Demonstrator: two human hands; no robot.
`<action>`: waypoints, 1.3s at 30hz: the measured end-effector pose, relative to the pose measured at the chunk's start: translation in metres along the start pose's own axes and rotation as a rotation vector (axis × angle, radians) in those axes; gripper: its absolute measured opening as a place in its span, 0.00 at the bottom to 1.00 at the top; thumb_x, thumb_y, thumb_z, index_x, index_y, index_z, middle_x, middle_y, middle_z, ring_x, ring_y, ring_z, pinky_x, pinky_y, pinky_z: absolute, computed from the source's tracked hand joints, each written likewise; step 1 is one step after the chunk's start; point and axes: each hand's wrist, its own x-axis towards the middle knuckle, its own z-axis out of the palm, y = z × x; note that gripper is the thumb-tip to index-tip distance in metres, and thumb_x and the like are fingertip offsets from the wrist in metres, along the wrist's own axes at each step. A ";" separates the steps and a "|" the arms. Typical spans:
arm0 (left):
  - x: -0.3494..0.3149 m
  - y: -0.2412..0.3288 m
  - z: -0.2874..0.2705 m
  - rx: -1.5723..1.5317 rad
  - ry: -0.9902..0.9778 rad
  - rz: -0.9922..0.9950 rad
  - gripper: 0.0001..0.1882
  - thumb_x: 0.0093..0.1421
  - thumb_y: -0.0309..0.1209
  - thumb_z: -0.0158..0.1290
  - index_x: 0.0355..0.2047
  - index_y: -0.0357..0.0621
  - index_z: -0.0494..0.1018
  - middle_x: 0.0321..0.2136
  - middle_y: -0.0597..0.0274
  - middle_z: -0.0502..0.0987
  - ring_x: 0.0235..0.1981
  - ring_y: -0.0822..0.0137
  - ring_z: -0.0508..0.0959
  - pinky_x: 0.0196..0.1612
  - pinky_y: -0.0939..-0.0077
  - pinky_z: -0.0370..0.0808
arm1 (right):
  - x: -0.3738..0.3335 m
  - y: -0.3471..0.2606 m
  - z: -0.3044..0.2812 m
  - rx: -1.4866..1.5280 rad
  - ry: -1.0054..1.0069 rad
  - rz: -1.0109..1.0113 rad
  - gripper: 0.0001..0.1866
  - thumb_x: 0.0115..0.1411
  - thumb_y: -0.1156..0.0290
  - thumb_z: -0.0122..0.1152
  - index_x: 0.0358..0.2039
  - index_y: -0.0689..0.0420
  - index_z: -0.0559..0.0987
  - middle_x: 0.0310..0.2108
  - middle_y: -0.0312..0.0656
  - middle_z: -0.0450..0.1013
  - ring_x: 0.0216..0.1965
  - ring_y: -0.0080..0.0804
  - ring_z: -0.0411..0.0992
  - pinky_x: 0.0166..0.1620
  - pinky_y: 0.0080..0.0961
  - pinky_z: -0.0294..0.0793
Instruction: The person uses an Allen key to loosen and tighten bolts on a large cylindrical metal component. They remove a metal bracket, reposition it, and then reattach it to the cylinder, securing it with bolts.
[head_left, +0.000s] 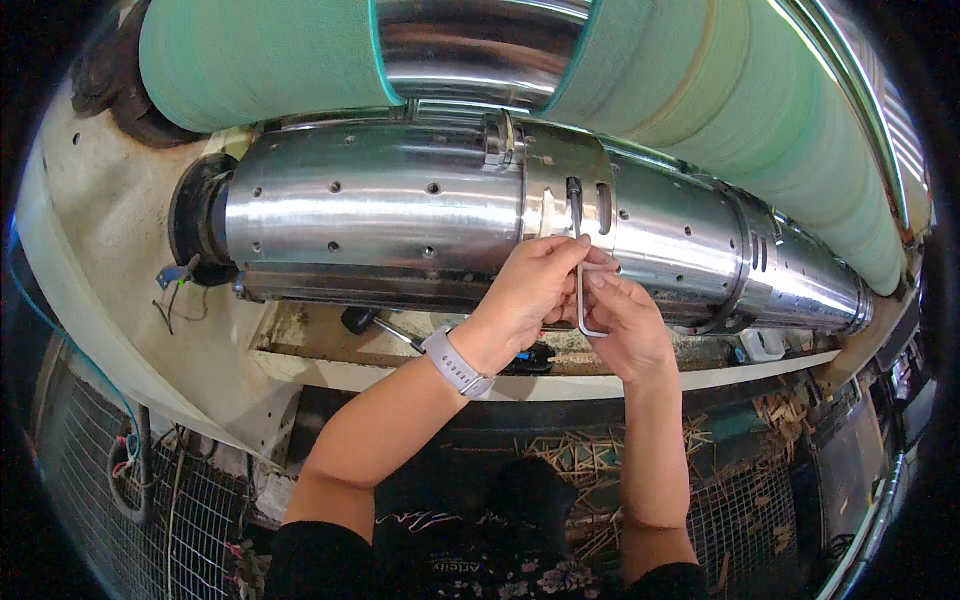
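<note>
A long steel roller (380, 190) with rows of small holes lies across in front of me. Around its middle sits a steel collar (560, 152) with slots in it. An L-shaped hex key (581, 318) stands against the collar, its long arm running up to a dark bolt head in one slot; whether the tip is seated I cannot tell. My left hand (530, 290), a grey watch on its wrist, pinches the long arm between thumb and fingers. Just to the right, my right hand (632, 325) is closed around the key near its bend.
Green-covered rollers (700, 80) lie just beyond the steel one. A second slotted collar (755, 255) is farther right. Below runs a cream ledge (400, 375) with a black-handled tool (365, 320) behind it. Thin wooden sticks (590, 465) litter the lower area near wire mesh.
</note>
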 end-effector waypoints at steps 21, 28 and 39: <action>0.006 -0.002 -0.007 0.119 -0.115 0.073 0.19 0.64 0.38 0.40 0.36 0.32 0.72 0.37 0.52 0.77 0.13 0.76 0.69 0.10 0.84 0.64 | 0.006 -0.003 -0.004 -0.039 -0.283 0.030 0.10 0.59 0.65 0.55 0.29 0.60 0.76 0.23 0.38 0.73 0.25 0.25 0.71 0.27 0.23 0.68; 0.000 0.010 -0.010 0.122 -0.128 -0.005 0.19 0.64 0.38 0.39 0.37 0.35 0.74 0.30 0.58 0.78 0.13 0.82 0.67 0.11 0.87 0.61 | 0.002 0.001 0.001 0.066 -0.220 -0.011 0.11 0.60 0.67 0.52 0.34 0.63 0.76 0.29 0.40 0.74 0.29 0.28 0.72 0.37 0.26 0.72; 0.001 0.006 -0.007 0.155 -0.094 0.049 0.19 0.65 0.38 0.38 0.37 0.35 0.73 0.33 0.59 0.78 0.12 0.81 0.68 0.12 0.88 0.63 | -0.004 -0.001 0.009 0.017 -0.179 -0.025 0.12 0.61 0.64 0.51 0.35 0.60 0.75 0.27 0.37 0.73 0.29 0.25 0.71 0.32 0.20 0.69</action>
